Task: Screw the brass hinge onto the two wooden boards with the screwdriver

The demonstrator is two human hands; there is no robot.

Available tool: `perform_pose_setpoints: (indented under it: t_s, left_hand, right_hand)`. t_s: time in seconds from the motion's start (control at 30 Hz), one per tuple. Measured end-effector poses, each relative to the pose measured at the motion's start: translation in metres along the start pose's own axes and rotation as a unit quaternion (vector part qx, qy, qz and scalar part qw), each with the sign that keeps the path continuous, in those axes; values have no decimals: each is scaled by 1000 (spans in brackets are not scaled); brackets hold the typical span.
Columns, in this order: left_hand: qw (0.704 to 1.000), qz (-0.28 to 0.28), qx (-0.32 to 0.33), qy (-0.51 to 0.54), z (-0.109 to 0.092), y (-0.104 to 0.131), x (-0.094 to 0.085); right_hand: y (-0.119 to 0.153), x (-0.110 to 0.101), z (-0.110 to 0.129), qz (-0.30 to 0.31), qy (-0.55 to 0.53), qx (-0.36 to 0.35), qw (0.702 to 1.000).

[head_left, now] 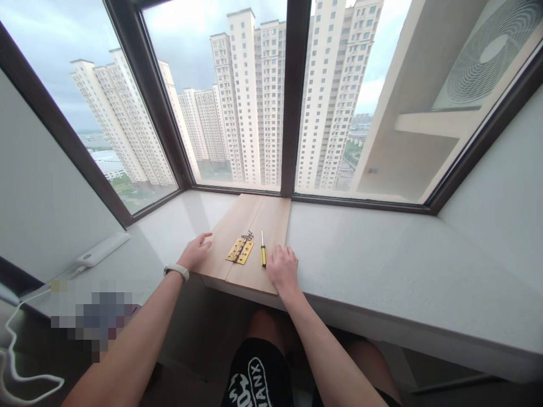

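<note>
Two light wooden boards [271,217] lie side by side on the white sill, a seam running between them. A brass hinge [240,250] rests opened flat across the seam, with several small dark screws [248,236] just behind it. To its right lies a yellow and black screwdriver [263,254], its shaft pointing at the window. My left hand [197,250] rests at the boards' left edge, fingers apart and holding nothing. At the right edge, my right hand [283,264] lies on the board beside the screwdriver handle, its fingers loosely spread.
The white sill [373,254] stretches to both sides below the dark window frame [292,102]. A white power strip [102,250] lies at the left by the wall, with a white cable [12,339] below it. A blurred patch covers something at lower left.
</note>
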State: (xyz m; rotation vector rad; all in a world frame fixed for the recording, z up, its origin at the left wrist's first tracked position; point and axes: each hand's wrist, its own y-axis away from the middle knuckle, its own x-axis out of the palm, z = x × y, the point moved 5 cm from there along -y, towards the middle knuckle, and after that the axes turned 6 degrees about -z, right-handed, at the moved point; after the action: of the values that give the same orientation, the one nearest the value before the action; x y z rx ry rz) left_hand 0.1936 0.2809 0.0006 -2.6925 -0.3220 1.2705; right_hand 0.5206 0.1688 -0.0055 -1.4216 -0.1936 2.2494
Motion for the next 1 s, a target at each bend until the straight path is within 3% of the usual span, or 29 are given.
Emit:
perform_pose_setpoints:
  t_s: [0.23, 0.7, 1.0]
  left_hand:
    - [1000, 16, 22, -2, -32, 29, 23]
    - [994, 92, 52, 18, -138, 115, 98]
    - [985, 131, 64, 93, -194, 153, 127]
  right_hand:
    - [4, -23, -38, -19, -7, 30, 999]
    - [19, -94, -185, -28, -33, 55, 998]
    - [20, -128, -256, -22, -59, 69, 996]
